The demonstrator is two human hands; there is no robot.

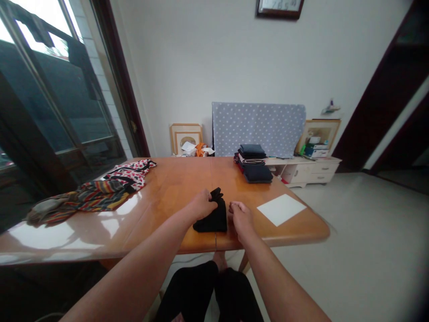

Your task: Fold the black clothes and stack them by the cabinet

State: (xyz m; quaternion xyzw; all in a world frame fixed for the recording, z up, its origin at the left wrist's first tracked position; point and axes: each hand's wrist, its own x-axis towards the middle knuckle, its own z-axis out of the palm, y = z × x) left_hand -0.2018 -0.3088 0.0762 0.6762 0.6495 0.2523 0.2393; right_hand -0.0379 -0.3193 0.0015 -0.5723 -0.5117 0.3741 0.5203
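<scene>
A small black folded cloth, its exact kind unclear, lies near the front edge of the wooden table. My left hand is closed on its upper left part, where a bunched end sticks up past the fingers. Just right of the cloth, apart from it, my right hand is held with its fingers curled; whether anything small is between them is hidden. To the right of that hand a white sheet lies flat on the table.
Folded clothes are stacked at the table's far right edge. Patterned garments lie loosely on the left. Behind the table stand a dotted grey cloth cover, a low white cabinet and a framed picture. A glass door is at left.
</scene>
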